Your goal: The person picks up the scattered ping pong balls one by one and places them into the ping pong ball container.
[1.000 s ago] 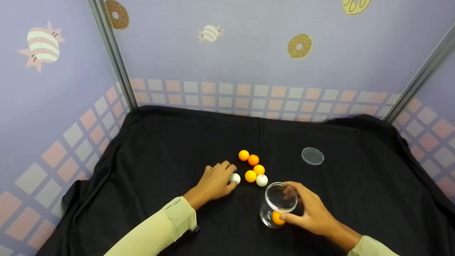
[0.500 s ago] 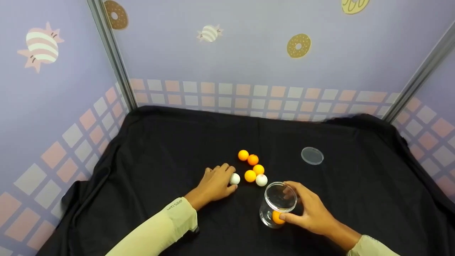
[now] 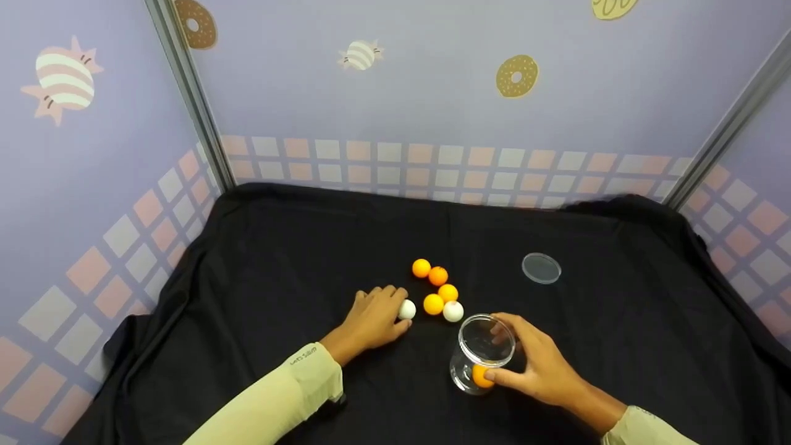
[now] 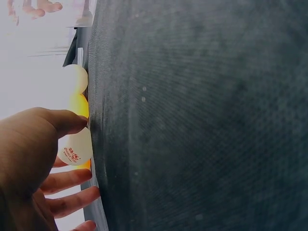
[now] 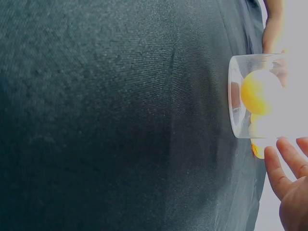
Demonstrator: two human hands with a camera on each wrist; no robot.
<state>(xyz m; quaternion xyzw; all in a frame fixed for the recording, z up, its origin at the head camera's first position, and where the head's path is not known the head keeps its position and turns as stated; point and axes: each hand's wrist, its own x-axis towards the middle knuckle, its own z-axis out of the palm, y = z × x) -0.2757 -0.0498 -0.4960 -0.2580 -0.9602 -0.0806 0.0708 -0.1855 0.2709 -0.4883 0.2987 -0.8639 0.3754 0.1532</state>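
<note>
In the head view, my left hand (image 3: pixel 371 318) lies on the cloth with its thumb and fingers curled round a white ping-pong ball (image 3: pixel 408 309). Red print shows on this white ball (image 4: pixel 78 148) in the left wrist view, thumb at its edge, other fingers spread. My right hand (image 3: pixel 544 364) holds the side of a clear, lidless jar (image 3: pixel 463 364), thumb in front and fingers behind. One orange ball (image 5: pixel 260 91) sits inside the jar. Between the hands lie several orange balls (image 3: pixel 434 304) and another white ball (image 3: pixel 453 311).
A clear round lid (image 3: pixel 541 268) lies flat beyond the jar, to the right. Black cloth (image 3: pixel 309 247) covers the table and bunches along its edges. Patterned lilac walls (image 3: pixel 432 93) stand behind and at both sides.
My left thumb and fingers have loosened slightly around the white ball, so more of it shows. The right hand and jar stay put. The head view has shifted a little.
</note>
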